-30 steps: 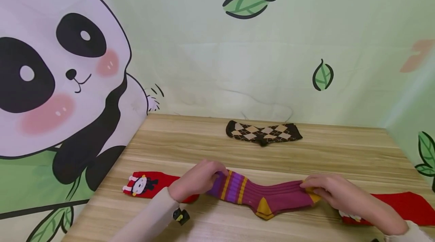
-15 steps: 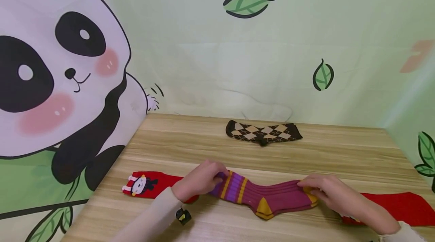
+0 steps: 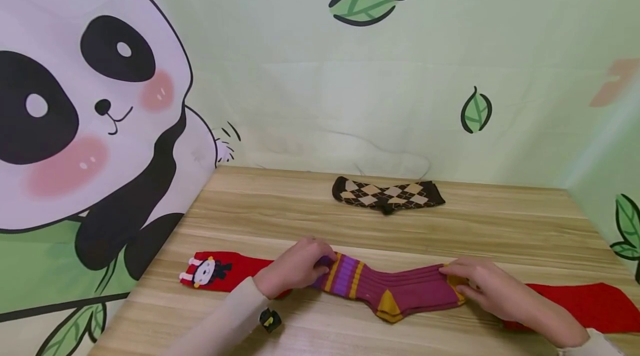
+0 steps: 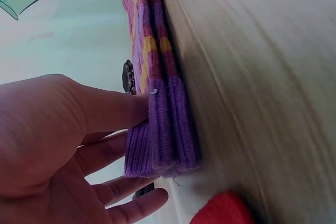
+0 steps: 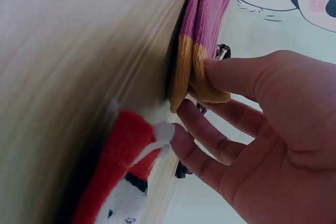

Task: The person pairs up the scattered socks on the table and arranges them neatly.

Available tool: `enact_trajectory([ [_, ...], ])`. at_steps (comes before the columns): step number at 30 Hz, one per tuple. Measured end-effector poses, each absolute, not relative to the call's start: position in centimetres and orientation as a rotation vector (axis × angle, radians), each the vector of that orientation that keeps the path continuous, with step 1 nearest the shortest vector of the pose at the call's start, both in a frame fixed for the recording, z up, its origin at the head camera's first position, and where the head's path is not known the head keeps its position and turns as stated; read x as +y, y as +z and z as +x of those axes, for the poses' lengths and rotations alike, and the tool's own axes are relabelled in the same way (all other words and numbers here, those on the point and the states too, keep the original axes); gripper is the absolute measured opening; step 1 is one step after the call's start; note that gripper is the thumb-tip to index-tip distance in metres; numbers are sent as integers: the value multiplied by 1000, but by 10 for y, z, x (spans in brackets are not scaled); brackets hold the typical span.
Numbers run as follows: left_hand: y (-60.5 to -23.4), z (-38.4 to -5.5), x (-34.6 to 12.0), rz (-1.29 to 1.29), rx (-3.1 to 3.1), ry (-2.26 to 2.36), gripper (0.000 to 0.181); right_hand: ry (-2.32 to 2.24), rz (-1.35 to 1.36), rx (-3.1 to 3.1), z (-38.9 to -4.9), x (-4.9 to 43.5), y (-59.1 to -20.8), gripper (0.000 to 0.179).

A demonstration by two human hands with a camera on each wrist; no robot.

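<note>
A pair of purple and magenta socks with mustard stripes, heel and toe lies stacked in two layers across the table's front. My left hand pinches the purple cuff at its left end, thumb on one face and fingers behind. At the other end my right hand pinches the mustard toe between thumb and index finger. Under my left forearm's far side lies a red sock with a white animal face. Another red sock is partly hidden beneath my right hand and wrist.
Towards the back of the wooden table lies a black and beige argyle sock. Behind the table hangs a pale green cloth backdrop with a panda and leaves printed on it.
My right hand has shifted slightly left along with the toe end of the socks. The left hand has moved a little to the right and keeps its grip on the cuff.
</note>
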State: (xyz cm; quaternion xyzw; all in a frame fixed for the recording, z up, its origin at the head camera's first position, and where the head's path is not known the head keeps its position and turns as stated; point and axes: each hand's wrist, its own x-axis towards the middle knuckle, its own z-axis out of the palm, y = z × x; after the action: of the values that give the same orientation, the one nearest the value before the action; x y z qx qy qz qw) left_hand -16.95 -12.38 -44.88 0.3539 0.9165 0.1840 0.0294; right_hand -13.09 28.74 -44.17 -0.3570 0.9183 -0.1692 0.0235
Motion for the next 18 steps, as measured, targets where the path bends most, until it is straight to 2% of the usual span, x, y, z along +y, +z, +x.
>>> enact_trajectory([
  [18,-450,-168,-125,1141,2829,566,22,-467,-1044,2849,-129,286,-446,36],
])
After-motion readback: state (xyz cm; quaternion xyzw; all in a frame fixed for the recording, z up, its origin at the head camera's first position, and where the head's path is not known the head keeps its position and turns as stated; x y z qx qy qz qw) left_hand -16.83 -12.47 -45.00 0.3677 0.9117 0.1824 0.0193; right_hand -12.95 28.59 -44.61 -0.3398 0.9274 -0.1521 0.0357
